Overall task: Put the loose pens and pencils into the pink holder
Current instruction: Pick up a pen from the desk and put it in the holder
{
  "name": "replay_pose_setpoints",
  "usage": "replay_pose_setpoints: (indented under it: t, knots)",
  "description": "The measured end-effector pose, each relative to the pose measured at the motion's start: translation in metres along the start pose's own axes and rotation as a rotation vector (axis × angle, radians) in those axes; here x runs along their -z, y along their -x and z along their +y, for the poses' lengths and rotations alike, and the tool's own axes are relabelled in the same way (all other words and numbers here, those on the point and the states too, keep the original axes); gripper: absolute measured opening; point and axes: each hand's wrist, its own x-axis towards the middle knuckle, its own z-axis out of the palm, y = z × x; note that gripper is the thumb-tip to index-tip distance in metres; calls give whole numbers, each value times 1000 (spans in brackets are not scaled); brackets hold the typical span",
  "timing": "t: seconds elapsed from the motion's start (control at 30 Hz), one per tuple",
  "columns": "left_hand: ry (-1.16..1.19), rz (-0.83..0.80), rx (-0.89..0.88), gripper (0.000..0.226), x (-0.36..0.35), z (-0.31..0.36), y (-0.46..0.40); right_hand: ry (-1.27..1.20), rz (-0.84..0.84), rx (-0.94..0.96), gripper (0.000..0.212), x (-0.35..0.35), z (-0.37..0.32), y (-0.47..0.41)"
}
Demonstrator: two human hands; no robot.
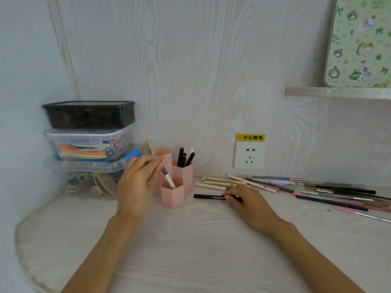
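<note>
Pink holder (172, 195) stands mid-desk as our left hand (137, 185) pinches a white pen (168, 178), tip in the front cup. Our right hand (245, 200) pinches a black pen (209, 196) lying on the desk (190, 240): light, stiff, slippery, we judge; best taken mid-barrel.

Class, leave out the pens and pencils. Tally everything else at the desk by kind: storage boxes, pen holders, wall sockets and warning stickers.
Storage boxes: 3
Pink holder: 1
Wall socket: 1
Yellow warning sticker: 1
Total: 6
</note>
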Motion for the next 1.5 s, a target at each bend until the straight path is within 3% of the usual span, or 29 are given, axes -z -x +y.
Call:
replay_pose_setpoints:
  t: [0.13, 0.3, 0.4, 0.5, 0.63, 0.77, 0.83, 0.9, 1.0, 1.23, 1.3, 1.37, 1.5]
  knots:
    - [76, -67, 246, 38, -12, 0, 4, -88, -13, -33, 21, 2, -3, 1]
    - [385, 34, 681, 61, -21, -1, 21, -380, -2, -166, 24, 5, -13, 1]
    - [342, -176, 696, 73, -20, 2, 31, -539, -15, -221, 26, 10, -23, 3]
    - [309, -312, 687, 65, -20, 7, 37, -681, 205, -189, 20, 21, -33, 4]
    - [392, -283, 742, 48, -21, 2, 33, -857, 484, -179, 11, 52, -55, -14]
    - [521, -223, 834, 42, -26, -7, 34, -731, 569, -93, 2, 73, -80, -50]
    - [546, -206, 858, 42, -28, -10, 34, -582, 586, -35, 9, 76, -95, -73]
    - [554, -200, 861, 41, -28, -10, 34, -325, 532, -8, 20, 72, -109, -98]
    - [550, -197, 848, 41, -28, -9, 34, 21, 321, 14, 31, 53, -125, -127]
    - [510, -192, 857, 41, -29, -7, 32, 256, -113, -72, 43, 4, -131, -152]
    - [490, -198, 847, 42, -30, -7, 33, 197, -234, -113, 51, 4, -129, -154]
    - [445, -209, 831, 46, -30, -8, 34, 105, -246, -113, 62, 12, -129, -151]
    - [269, -51, 699, 76, -21, -2, 32, -79, 3, -29, 58, 34, -107, -120]
